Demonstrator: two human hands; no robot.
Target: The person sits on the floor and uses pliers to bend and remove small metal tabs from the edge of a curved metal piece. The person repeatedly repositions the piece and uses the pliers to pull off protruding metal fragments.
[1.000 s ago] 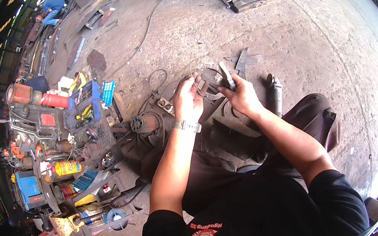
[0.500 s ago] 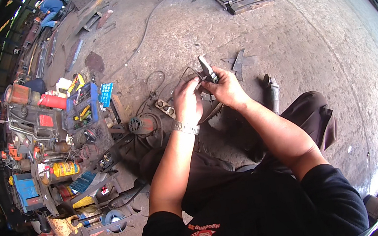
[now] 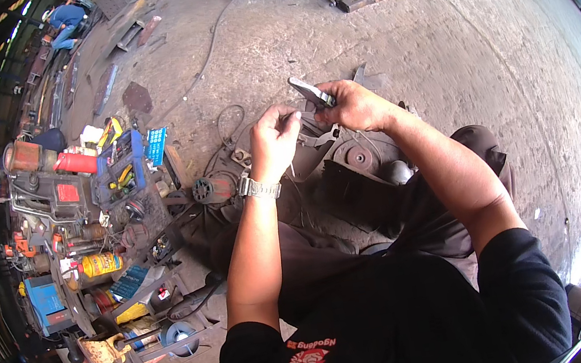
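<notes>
"Yellow catches my eye at the far left. What is that?"

"A bottle (image 3: 101,264) among the clutter. Beyond it lie an open blue toolbox (image 3: 139,154) and a reddish round machine part (image 3: 212,189)."

"And the left hand (image 3: 273,138)?"

"Raised above the wristwatch (image 3: 259,187), thumb and fingers curling toward each other. I can't tell whether they close on anything."

"Next along?"

"A pale metal hand tool (image 3: 308,92), clasped in the right hand (image 3: 362,106), its tip angled up and away from the body. Below that hand, between the legs, sits a round disc part (image 3: 359,158)."

"How far along does it look?"

"Partway, I'd judge: the tool is out and gripped, and the disc part lies exposed on its dark body, not covered."

"What is left?"

"Hard to say; the spot between the hands is too small to read."
</notes>
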